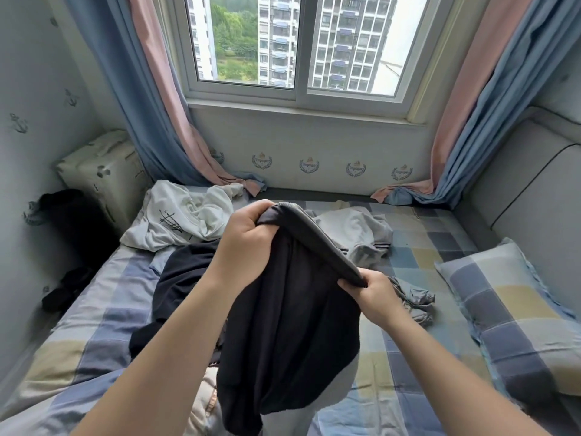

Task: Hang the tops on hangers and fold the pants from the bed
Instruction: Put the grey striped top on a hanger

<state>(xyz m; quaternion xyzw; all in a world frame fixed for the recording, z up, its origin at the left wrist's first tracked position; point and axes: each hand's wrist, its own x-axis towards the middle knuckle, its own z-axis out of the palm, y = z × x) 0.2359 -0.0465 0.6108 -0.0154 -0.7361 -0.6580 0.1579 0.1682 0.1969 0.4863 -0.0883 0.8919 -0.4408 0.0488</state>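
Note:
I hold a pair of black pants [289, 325] up over the bed [440, 247] by the grey waistband. My left hand [248, 243] grips one end of the waistband, raised near the middle of the view. My right hand [374, 294] pinches the other end, lower and to the right. The fabric hangs down between my arms. On the checked sheet lie a white top with a black print [179, 215], a light grey garment with striped trim [355, 234], another dark garment [182, 284] and a small grey crumpled piece [415, 300].
A checked pillow [509, 313] lies at the right by a grey padded headboard [528, 196]. Curtains [176, 127] hang either side of the window and reach the mattress. A cream box [103, 171] and dark items [66, 287] sit in the gap at the left wall.

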